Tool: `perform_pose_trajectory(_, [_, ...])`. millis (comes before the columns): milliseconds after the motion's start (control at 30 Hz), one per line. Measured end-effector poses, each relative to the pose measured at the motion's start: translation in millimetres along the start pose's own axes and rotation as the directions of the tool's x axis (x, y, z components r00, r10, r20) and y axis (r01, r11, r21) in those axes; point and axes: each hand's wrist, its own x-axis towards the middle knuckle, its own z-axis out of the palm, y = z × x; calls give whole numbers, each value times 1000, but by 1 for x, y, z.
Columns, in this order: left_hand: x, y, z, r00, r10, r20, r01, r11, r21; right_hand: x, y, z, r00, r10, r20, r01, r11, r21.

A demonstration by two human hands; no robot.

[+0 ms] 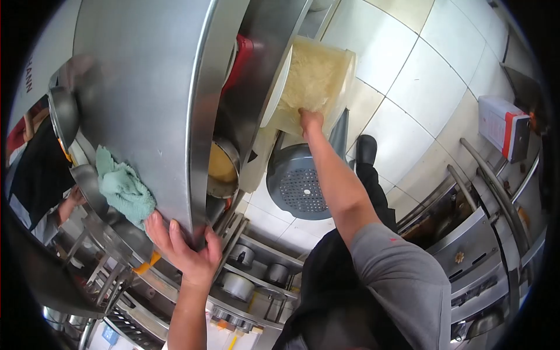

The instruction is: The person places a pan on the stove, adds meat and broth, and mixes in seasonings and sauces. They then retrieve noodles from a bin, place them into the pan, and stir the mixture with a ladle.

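Note:
My left hand grips the edge of the steel counter, fingers on top and thumb on the side. Beside its fingertips lies a crumpled green cloth. Low down, my right hand is closed on the near side of a translucent plastic container. Pale, crinkled contents or lining fill that container; which of these it is I cannot tell. The fingers of the right hand are partly hidden. A grey perforated plastic stool stands under my right forearm.
On the shelf below the counter are a pot with yellowish contents and a red object. Metal pots stand on a low rack. A white-and-red box sits by the stove equipment. Another person's hand shows at left.

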Motion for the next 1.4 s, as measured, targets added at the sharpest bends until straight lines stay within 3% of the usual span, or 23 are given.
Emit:
perform_pose_trajectory(67, [0,-1,0,1000,-5,7,5,1000,-3,-2,-16,-6,932,-351,-88,330,925,-190])
perform_pose_trajectory(100, [0,-1,-1,1000,1,5,-1,1000,-11,-16,-22,-10,930,-354,-97,332,924,-189])
perform_pose_trajectory(133, [1,-1,-2,1000,5,11,-5,1000,-10,-34,-23,-12,757,-638,-142,567,749,-342])
perform_pose_trajectory(167, [2,-1,-1,1000,10,14,-9,1000,-6,-47,-30,-12,502,-855,-129,715,495,-494])
perform_pose_trajectory(200, [3,-1,-1,1000,15,17,-15,1000,-11,-51,-36,-12,503,-854,-136,711,498,-497])
perform_pose_trajectory(233, [3,-1,-1,1000,15,20,-14,1000,-12,-56,-41,-11,496,-865,78,787,409,-462])
perform_pose_trajectory(267, [2,-1,-1,1000,14,24,-14,1000,-10,-57,-42,-10,459,-840,288,855,329,-400])
perform_pose_trajectory(400, [-1,-1,0,999,-1,49,1,1000,0,-4,-67,35,525,-837,154,772,393,-500])
perform_pose_trajectory(467, [-3,0,1,998,-29,57,29,1000,5,4,-74,34,735,-603,310,614,398,-682])
perform_pose_trajectory(600, [-5,1,-1,997,-30,77,31,999,-12,13,-54,39,661,-633,402,689,301,-659])
perform_pose_trajectory(667, [-4,2,-1,994,-42,96,41,999,12,32,-40,48,674,-685,275,721,532,-444])
perform_pose_trajectory(700, [-3,2,-1,995,-35,97,33,999,19,38,-40,52,676,-685,272,721,538,-436])
perform_pose_trajectory(767, [-3,3,1,996,-27,88,26,999,19,53,-40,50,668,-647,367,717,427,-551])
perform_pose_trajectory(900, [-4,4,2,996,-34,87,33,999,15,59,-49,23,706,-474,526,708,491,-508])
perform_pose_trajectory(933, [-4,4,2,996,-33,81,31,999,15,14,-73,4,881,-244,406,410,821,-398])
perform_pose_trajectory(967, [-3,5,2,997,-31,74,30,999,15,-16,-88,-9,940,52,338,23,977,-214])
perform_pose_trajectory(1100, [-1,7,1,997,-27,69,26,1000,15,-12,-68,-47,915,-43,401,86,992,-90])
perform_pose_trajectory(1200, [0,7,3,1000,-21,24,20,1000,12,-18,-73,-64,887,22,462,18,996,-82])
perform_pose_trajectory(1400, [5,14,1,1000,-13,-16,13,1000,-9,-31,-80,-62,947,12,320,-16,1000,11])
